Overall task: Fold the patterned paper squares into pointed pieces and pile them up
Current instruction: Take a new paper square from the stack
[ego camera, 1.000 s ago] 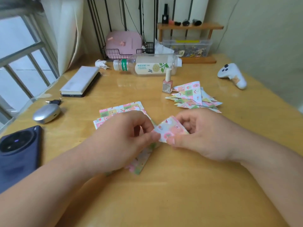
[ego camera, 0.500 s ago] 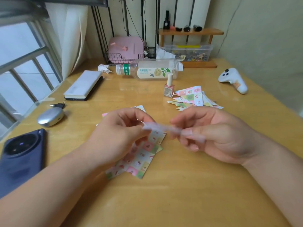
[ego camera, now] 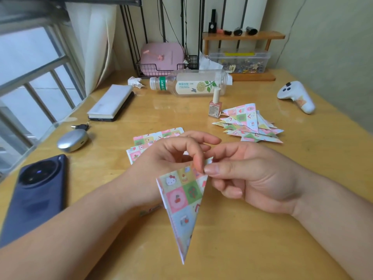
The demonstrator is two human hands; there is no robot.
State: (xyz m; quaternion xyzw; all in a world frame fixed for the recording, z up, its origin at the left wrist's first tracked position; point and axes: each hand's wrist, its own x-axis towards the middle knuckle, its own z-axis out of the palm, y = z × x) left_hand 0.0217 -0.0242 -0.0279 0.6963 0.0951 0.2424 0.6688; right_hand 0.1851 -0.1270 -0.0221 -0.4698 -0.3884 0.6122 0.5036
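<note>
The folded piece (ego camera: 182, 201) is off the table (ego camera: 262, 249), patterned face toward you, its long point hanging down. You hold it by its upper right corner only. Your left hand (ego camera: 161, 164) curls its forefinger over that corner. Your right hand (ego camera: 248, 178) pinches the same corner under the thumb, its other fingers loosely curled beneath. Both hands grip the piece. The unfolded squares (ego camera: 145, 142) lie flat just behind your left hand, partly hidden by it. The finished pile (ego camera: 248, 124) lies well apart, far right, beside a nail-polish bottle (ego camera: 215, 106). Half a second ago the piece sat edge-on and blurred between your fingertips; it now hangs face-on, point down
</note>
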